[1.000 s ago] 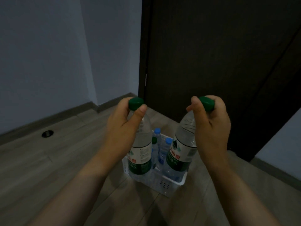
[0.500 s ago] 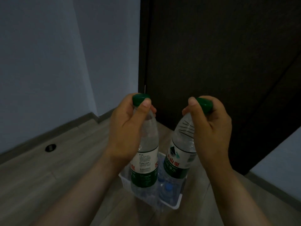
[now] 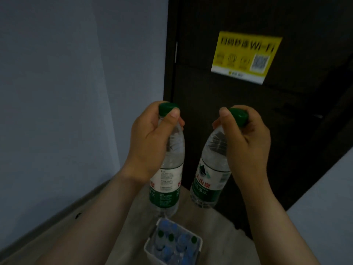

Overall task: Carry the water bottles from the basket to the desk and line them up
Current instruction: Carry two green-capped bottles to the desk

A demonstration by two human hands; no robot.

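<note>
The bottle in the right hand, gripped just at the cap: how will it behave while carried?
Likely to swing: the right hand grips only the green cap and neck, and the water bottle hangs tilted. It looks full, so probably heavy for that grip. Thin clear plastic may flex if squeezed.

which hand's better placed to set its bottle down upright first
Left, probably: the left hand holds the left bottle near upright by its cap, while the right bottle in the right hand tilts. Both clear the basket; no desk shows.

two green-capped bottles (image 3: 168, 180) aloft, basket (image 3: 149, 251) seemingly full
</note>
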